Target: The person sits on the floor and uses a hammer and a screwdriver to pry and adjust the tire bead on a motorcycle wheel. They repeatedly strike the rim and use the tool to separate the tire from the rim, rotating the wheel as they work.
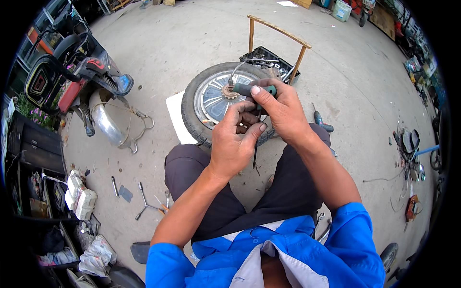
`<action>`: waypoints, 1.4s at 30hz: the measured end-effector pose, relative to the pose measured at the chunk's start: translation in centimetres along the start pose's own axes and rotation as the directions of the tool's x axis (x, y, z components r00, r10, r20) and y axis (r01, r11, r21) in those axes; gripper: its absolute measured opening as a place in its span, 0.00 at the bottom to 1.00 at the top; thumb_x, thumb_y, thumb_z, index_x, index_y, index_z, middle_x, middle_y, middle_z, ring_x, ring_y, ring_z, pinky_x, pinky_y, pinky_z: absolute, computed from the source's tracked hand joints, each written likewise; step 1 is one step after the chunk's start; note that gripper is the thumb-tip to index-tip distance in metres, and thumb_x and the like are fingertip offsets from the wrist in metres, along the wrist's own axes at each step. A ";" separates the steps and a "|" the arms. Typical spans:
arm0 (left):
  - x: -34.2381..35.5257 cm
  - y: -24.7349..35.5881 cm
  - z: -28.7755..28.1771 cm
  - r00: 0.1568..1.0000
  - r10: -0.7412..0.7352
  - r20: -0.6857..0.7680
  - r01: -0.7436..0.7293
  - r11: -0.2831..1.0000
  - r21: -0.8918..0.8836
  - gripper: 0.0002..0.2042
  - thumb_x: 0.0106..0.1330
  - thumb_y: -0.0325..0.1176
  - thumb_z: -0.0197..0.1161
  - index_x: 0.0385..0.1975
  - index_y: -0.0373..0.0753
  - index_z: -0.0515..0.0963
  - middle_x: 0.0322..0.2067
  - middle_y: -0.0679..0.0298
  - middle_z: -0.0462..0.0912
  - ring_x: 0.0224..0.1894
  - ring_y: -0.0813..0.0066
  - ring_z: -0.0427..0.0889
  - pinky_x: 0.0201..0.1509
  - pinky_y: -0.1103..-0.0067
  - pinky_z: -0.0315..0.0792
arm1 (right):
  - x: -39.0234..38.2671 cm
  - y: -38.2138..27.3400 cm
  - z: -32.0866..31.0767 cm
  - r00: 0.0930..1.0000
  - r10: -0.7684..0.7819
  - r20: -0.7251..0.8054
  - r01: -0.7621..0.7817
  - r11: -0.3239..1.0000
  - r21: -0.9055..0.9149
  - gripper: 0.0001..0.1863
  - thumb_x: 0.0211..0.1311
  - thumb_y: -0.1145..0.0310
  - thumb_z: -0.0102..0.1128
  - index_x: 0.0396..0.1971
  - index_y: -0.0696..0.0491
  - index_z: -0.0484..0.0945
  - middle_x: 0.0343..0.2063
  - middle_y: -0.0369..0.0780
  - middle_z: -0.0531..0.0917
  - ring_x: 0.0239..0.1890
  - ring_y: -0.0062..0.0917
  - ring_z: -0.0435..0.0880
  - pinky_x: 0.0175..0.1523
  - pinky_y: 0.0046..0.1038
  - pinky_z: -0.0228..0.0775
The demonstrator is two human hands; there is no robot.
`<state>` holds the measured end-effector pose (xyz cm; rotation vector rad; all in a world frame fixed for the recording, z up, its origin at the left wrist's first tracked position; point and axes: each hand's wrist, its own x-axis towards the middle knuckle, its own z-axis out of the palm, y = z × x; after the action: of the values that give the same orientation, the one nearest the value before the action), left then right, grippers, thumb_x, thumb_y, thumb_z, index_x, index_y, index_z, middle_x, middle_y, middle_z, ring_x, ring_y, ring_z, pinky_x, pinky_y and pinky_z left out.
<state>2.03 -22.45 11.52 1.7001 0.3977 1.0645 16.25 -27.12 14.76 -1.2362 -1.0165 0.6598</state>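
Note:
My right hand [283, 110] is closed on a green-and-black tool handle [245, 89], its thumb lying along the handle. Just below it, my left hand [233, 141] has curled fingers at a thin dark shaft [255, 156] that points down; whether the shaft joins the handle is hidden by the fingers. Behind both hands a spoked-pattern motor wheel [205, 101] with a black tyre lies flat on a white board [177, 122]. A toothed hub ring and a grey cable show at its centre, partly behind the handle.
A black crate of tools [266, 57] stands behind the wheel by a wooden frame [281, 30]. A scooter body [77, 81] is at left. Loose wrenches [144, 204] lie left of my legs, a drill-like tool [321, 122] at right, and scattered parts [410, 149] at far right.

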 end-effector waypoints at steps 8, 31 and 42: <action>4.6 -5.2 -10.4 0.989 -0.051 -0.137 0.114 0.854 0.507 0.09 0.69 0.29 0.62 0.41 0.29 0.80 0.35 0.58 0.86 0.35 0.75 0.82 0.42 0.77 0.76 | 6.3 -1.9 -4.9 0.903 0.067 0.424 0.259 0.703 -0.662 0.16 0.63 0.63 0.67 0.42 0.61 0.80 0.25 0.44 0.82 0.30 0.31 0.81 0.38 0.33 0.73; 7.4 -19.5 -15.4 0.961 -0.275 0.040 0.138 0.596 0.791 0.30 0.70 0.36 0.58 0.69 0.27 0.62 0.72 0.44 0.57 0.75 0.49 0.55 0.78 0.67 0.51 | 6.5 6.5 -4.8 0.789 0.357 0.500 0.257 0.547 -0.796 0.15 0.59 0.65 0.69 0.42 0.60 0.82 0.35 0.54 0.85 0.45 0.48 0.83 0.50 0.42 0.72; 7.3 -20.3 -15.6 0.977 -0.212 0.019 0.122 0.631 0.766 0.29 0.70 0.34 0.56 0.68 0.27 0.60 0.71 0.45 0.58 0.74 0.47 0.56 0.76 0.66 0.53 | 6.7 6.7 -4.0 0.703 0.286 0.651 0.473 0.494 -0.729 0.14 0.59 0.68 0.67 0.42 0.60 0.81 0.35 0.53 0.85 0.44 0.48 0.84 0.50 0.45 0.73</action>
<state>-1.89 0.03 -2.24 2.3937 1.0319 0.6747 23.47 -21.53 10.01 -1.8206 -2.3081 0.5081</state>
